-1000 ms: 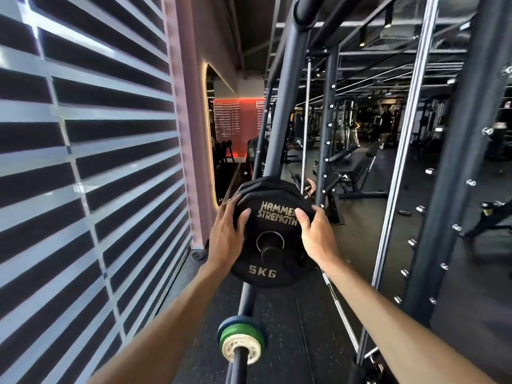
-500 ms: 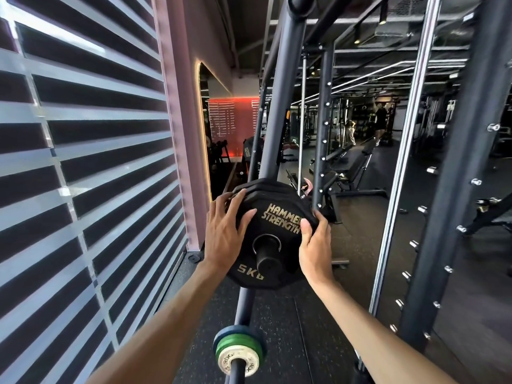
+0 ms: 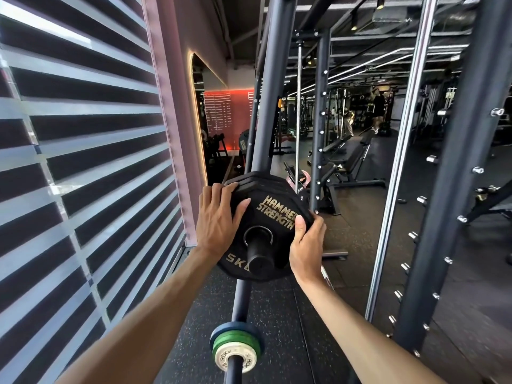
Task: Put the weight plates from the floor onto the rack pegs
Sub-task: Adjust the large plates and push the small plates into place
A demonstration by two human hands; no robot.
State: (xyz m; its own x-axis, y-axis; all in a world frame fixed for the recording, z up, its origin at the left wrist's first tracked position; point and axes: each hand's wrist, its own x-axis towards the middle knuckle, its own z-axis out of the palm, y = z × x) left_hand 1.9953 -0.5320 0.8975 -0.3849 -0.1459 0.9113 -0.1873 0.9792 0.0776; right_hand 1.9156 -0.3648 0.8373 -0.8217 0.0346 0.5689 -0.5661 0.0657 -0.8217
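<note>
1. The 5 kg plate [image 3: 257, 214] hangs on the rack peg [image 3: 260, 259], whose blunt end pokes out through the bore towards the person. Other black plates [image 3: 249, 180] are stacked behind it against the upright [image 3: 270, 106].
2. The peg's long axis runs from the upright out towards the person, so seating the plate means pushing straight away from both hands.
3. The left hand [image 3: 219, 220] lies flat on the upper-left rim with fingers straight and thumb on the face, pressing rather than clutching.
4. The right hand [image 3: 307, 245] grips the right rim, thumb in front and fingers curled behind.
5. The hands flank the peg, equally near. I judge that an even push should stop the plate cocking.
</note>
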